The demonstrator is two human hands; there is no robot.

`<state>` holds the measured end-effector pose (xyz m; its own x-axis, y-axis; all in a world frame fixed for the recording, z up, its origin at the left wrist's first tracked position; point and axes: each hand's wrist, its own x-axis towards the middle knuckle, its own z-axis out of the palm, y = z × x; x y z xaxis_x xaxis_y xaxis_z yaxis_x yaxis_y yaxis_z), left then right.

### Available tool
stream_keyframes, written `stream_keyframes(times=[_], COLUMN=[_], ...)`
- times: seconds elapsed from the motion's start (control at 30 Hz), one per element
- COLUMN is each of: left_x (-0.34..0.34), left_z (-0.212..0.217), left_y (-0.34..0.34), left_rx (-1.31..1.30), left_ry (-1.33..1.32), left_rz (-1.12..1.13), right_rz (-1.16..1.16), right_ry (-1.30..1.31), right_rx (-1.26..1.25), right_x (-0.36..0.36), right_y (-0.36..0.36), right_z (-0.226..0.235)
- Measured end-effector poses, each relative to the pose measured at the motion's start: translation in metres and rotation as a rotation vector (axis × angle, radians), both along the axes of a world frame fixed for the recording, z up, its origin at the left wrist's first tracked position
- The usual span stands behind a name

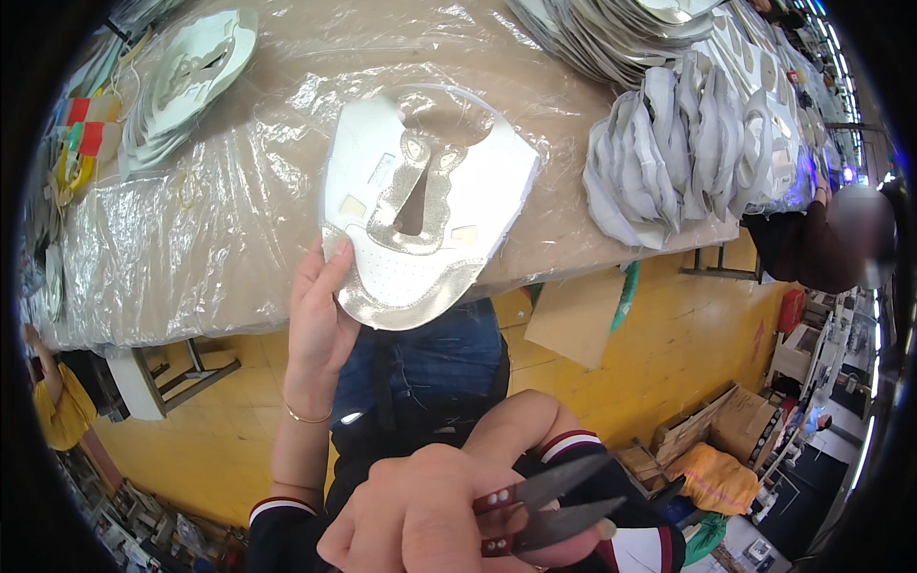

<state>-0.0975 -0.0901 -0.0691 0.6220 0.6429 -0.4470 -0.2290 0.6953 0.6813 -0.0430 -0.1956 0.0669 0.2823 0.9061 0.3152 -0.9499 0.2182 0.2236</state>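
My left hand holds up a flat white and silver shoe upper piece by its lower left edge, thumb on its face. The piece has a long cut-out in the middle and a perforated rounded toe pointing down. My right hand is low in the view, closed around small thread snips with dark blades pointing right, slightly apart. The snips are well below the piece and do not touch it.
A long table covered with clear plastic sheet lies behind the piece. Stacks of similar white pieces sit at the right and another stack at the far left. A person sits at the right, another at the lower left. Cardboard boxes stand on the yellow floor.
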Motion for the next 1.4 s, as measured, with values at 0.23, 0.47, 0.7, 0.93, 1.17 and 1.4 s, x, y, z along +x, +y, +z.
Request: stream_keyframes(times=[0.23, 0.47, 0.7, 0.93, 1.17, 1.4], left_x=[-0.024, -0.042, -0.054, -0.060, -0.072, -0.106], left_z=[0.008, 0.014, 0.015, 0.017, 0.011, 0.016], left_y=[-0.012, -0.012, -0.008, -0.015, -0.011, 0.017], left_rx=[-0.066, 0.013, 0.098, 0.159, 0.198, 0.331], left_ry=[-0.105, -0.217, -0.299, -0.233, -0.226, -0.094], left_rz=[0.071, 0.100, -0.020, 0.045, 0.050, 0.069], right_rz=[-0.078, 0.180, 0.179, 0.138, 0.207, -0.457], right_ry=[-0.067, -0.163, -0.119, -0.004, -0.415, -0.861], right_rx=[0.071, 0.060, 0.099, 0.170, 0.025, -0.463], right_x=[-0.025, -0.024, -0.024, -0.039, 0.007, 0.114], right_y=[0.010, 0.013, 0.008, 0.017, -0.003, -0.037], right_z=[-0.005, -0.012, -0.007, -0.012, -0.031, -0.079])
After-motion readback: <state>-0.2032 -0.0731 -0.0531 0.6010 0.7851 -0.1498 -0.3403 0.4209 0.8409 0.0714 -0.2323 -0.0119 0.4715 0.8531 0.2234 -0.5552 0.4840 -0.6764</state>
